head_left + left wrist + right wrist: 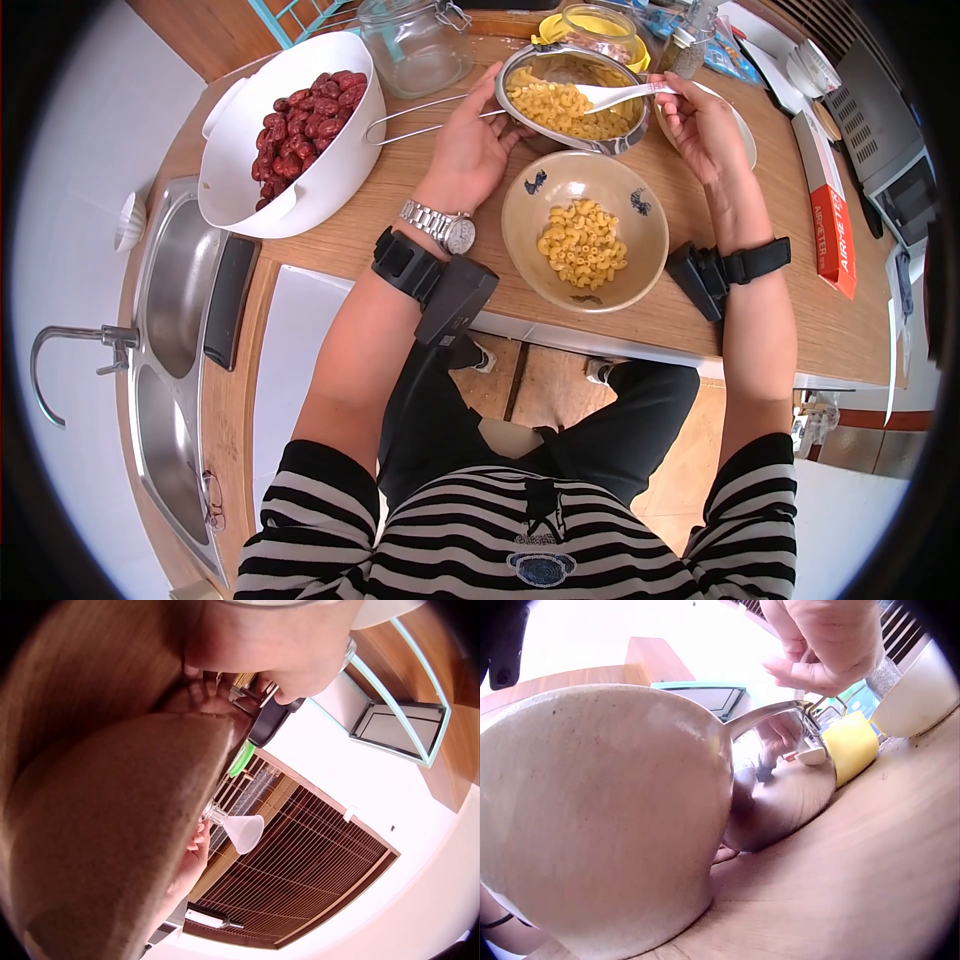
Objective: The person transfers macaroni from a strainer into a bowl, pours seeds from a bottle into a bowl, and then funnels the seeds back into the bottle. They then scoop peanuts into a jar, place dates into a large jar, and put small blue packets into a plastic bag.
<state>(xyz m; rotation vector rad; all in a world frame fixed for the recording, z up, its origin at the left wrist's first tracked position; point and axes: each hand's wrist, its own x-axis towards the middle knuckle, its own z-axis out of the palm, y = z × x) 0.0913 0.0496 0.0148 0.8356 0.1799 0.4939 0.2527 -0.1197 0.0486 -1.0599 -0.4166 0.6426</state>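
My left hand (468,150) holds the left side of a shiny metal bowl (630,143), thumb up at the rim and fingers low against its side. A long wire handle passes by that hand. Elbow macaroni (545,105) lies in the metal bowl, which tilts toward me. With thumb and fingers, my right hand (705,130) pinches the handle of a white spoon (608,97), whose scoop end is in the macaroni. Nearer to me, a beige ceramic bowl (520,215) with dark blue motifs has more macaroni (582,243) at its bottom. The right wrist view shows its outer wall (600,817) close up.
Left stands a white tub (335,190) of red dates (310,125), beside a glass jar (415,50). Behind the metal bowl is a yellow container (638,55). A white plate (748,140) sits under the right hand. An orange-and-white box (828,220) lies right; the sink (180,290) is left.
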